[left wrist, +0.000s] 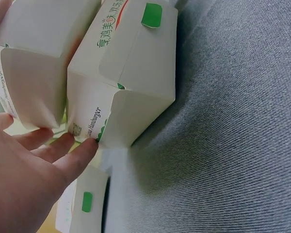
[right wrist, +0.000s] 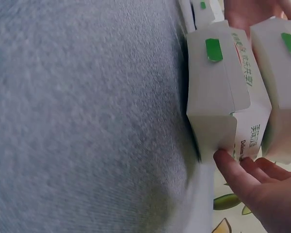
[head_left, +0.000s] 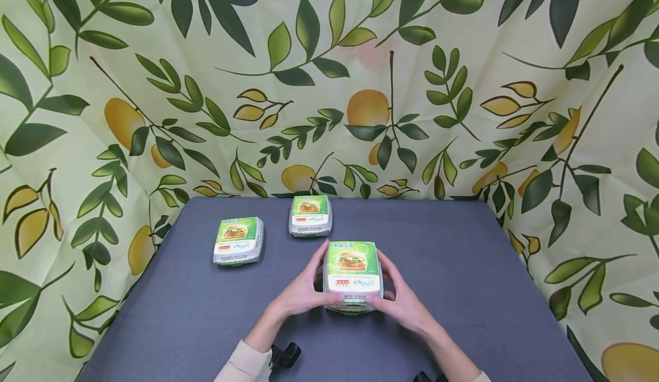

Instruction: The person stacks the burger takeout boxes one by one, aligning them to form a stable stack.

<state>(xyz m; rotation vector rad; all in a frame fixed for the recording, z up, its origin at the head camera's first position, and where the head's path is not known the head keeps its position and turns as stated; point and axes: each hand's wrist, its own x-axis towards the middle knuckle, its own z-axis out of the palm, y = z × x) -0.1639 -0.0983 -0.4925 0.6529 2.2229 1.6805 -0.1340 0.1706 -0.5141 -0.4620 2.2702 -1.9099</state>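
Two white-and-green burger boxes are stacked one above the other near the middle of the table. My left hand (head_left: pixel 302 291) and right hand (head_left: pixel 408 301) hold the upper burger box (head_left: pixel 352 265) from both sides, thumbs at its near edge. In the left wrist view the lower burger box (left wrist: pixel 131 73) sits on the cloth under it, and some left fingertips (left wrist: pixel 89 144) touch its side. The right wrist view shows right fingertips (right wrist: pixel 223 156) against the lower box too. Whether the two boxes fully touch I cannot tell.
Two more burger boxes lie on the grey table (head_left: pixel 437 245): one at the left (head_left: pixel 239 241), another behind the stack (head_left: pixel 310 215). A leaf-and-fruit patterned cloth (head_left: pixel 329 96) hangs behind the table and along its sides.
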